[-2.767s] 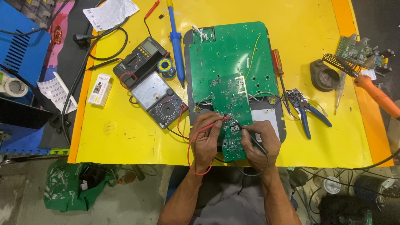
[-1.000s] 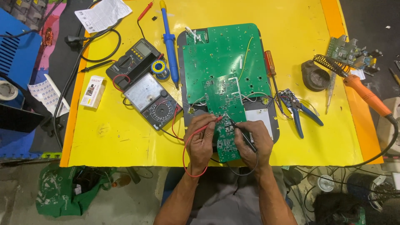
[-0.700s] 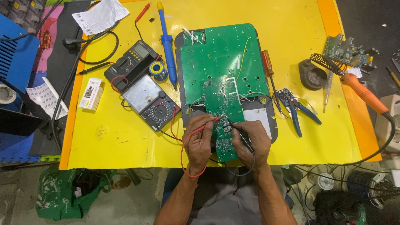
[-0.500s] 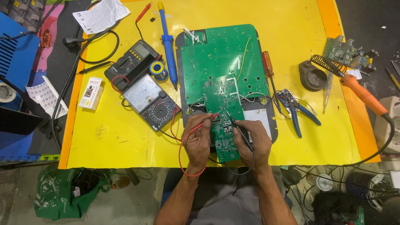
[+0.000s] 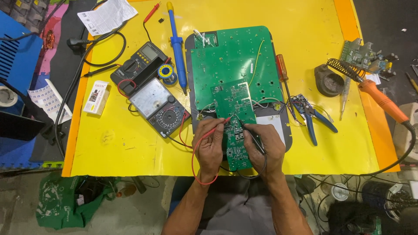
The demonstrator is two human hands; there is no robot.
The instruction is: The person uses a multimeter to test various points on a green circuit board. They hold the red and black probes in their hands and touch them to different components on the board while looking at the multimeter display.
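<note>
My left hand (image 5: pixel 210 146) holds a red test probe (image 5: pixel 216 126) whose tip touches a small green circuit board (image 5: pixel 235 122). My right hand (image 5: pixel 266 146) holds a black test probe (image 5: pixel 250 132), its tip on the same small board close to the red one. The small board lies over the lower part of a large green circuit board (image 5: pixel 233 61) on a dark backing. Red and black leads run left to an analog multimeter (image 5: pixel 157 106) beside a digital multimeter (image 5: pixel 139 65).
The yellow table (image 5: pixel 130 148) also carries a blue solder sucker (image 5: pixel 176 43), a solder spool (image 5: pixel 166 72), an orange-handled screwdriver (image 5: pixel 283 72), blue pliers (image 5: pixel 311 115), a soldering iron (image 5: pixel 383 102) with stand (image 5: pixel 328 80), a small white box (image 5: pixel 96 96) and another circuit board (image 5: pixel 363 54).
Both hands stay on the small board with the probes. The probe tips have shifted slightly up the board; the view has shifted a little.
</note>
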